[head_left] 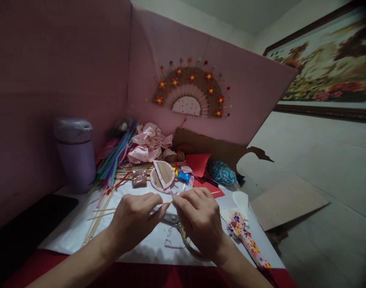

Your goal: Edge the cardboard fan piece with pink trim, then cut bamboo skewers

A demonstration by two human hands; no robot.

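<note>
A thin bamboo skewer [167, 202] runs between my two hands above the middle of the white work surface [147, 248]. My left hand [133, 218] pinches it between thumb and fingers. Close beside it, my right hand [201, 216] is closed on the same skewer, and a pale pointed tip shows past its knuckles. Below the hands lies a pair of scissors [186, 240], partly covered by the right hand. Just beyond are round cardboard pieces with pink dotted edging [162, 176] and a small bag of brown material [139, 177].
Loose skewers [95, 224] lie at left, near a purple tumbler [76, 160] and coloured pipe cleaners [119, 148]. Behind are pink dotted fabric [149, 142], red paper [198, 163], blue yarn [222, 173] and brown cardboard [207, 144]. A flower-patterned item [246, 240] lies right.
</note>
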